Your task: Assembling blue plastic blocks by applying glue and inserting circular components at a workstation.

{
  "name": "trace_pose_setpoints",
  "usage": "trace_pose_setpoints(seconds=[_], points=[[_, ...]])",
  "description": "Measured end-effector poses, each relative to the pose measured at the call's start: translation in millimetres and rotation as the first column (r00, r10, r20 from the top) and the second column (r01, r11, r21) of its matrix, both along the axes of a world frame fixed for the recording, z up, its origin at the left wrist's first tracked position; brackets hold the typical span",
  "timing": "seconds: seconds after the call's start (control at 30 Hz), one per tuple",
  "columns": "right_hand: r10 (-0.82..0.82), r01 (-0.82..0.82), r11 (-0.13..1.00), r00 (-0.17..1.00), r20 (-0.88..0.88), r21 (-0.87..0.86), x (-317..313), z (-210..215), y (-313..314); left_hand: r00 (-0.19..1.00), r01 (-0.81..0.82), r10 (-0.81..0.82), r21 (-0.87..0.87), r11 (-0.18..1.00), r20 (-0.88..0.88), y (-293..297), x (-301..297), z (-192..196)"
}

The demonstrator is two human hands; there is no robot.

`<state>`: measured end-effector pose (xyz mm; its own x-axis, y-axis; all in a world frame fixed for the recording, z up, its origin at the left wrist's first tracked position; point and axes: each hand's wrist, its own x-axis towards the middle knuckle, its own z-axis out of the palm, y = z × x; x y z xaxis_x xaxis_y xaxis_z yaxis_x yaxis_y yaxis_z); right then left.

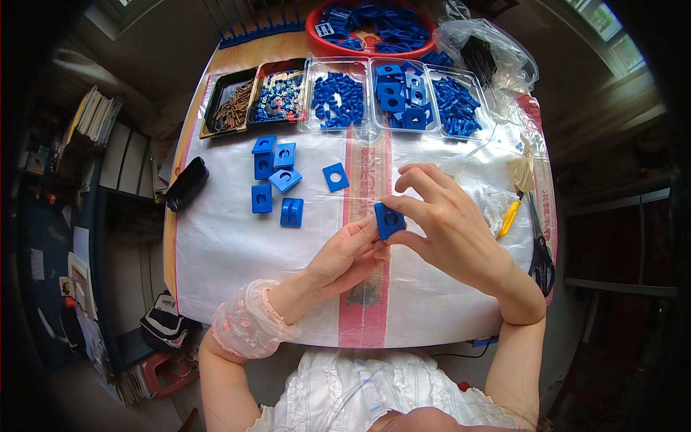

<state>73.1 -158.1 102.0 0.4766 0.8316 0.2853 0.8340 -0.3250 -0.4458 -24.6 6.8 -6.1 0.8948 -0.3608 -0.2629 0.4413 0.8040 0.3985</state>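
Note:
Between my two hands, over the middle of the table, is a blue square plastic piece [390,222] with a round opening in its face. My left hand [353,250] grips its left edge and underside with closed fingers. From the right, my right hand [443,219] pinches the same piece between thumb and forefinger, the other fingers curled above. Left of my hands lie several similar blue pieces [262,199] in a loose group. A flat blue square plate [335,177] with a round hole rests apart from them, nearer to my hands.
Along the far side stand a black tray of screws [209,119], a tray of small nuts [258,124] and clear boxes [308,108] of blue parts. Behind is a red basin [317,45]. A yellow-handled tool [509,218] and black scissors [541,266] lie right; a black case [188,184] left.

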Motion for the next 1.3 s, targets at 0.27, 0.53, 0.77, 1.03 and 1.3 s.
trace_pose_setpoints(seconds=[0.27, 0.53, 0.77, 1.03, 1.3], points=[[0.000, 0.000, 1.000, 1.000, 0.005, 0.001, 0, 0, -1, 0.998, -0.022, 0.022, -0.002, 1.000, -0.056, -1, 1, 6], [0.010, -0.010, 1.000, 1.000, 0.002, -0.017, 1, -3, -1, 1.000, -0.016, 0.016, -0.025, 1.000, -0.025, 1, 0, -5], [0.009, -0.009, 1.000, 1.000, 0.017, -0.026, 1, -5, -1, 0.999, -0.018, 0.017, -0.019, 1.000, -0.041, 1, 1, -5], [0.003, -0.002, 1.000, 1.000, 0.019, -0.024, 2, -8, -1, 0.999, -0.007, 0.006, -0.014, 1.000, -0.037, 3, 1, -7], [0.003, -0.003, 1.000, 1.000, 0.031, -0.023, 2, -10, -1, 1.000, -0.004, 0.004, 0.015, 1.000, -0.024, 3, 2, -6]])
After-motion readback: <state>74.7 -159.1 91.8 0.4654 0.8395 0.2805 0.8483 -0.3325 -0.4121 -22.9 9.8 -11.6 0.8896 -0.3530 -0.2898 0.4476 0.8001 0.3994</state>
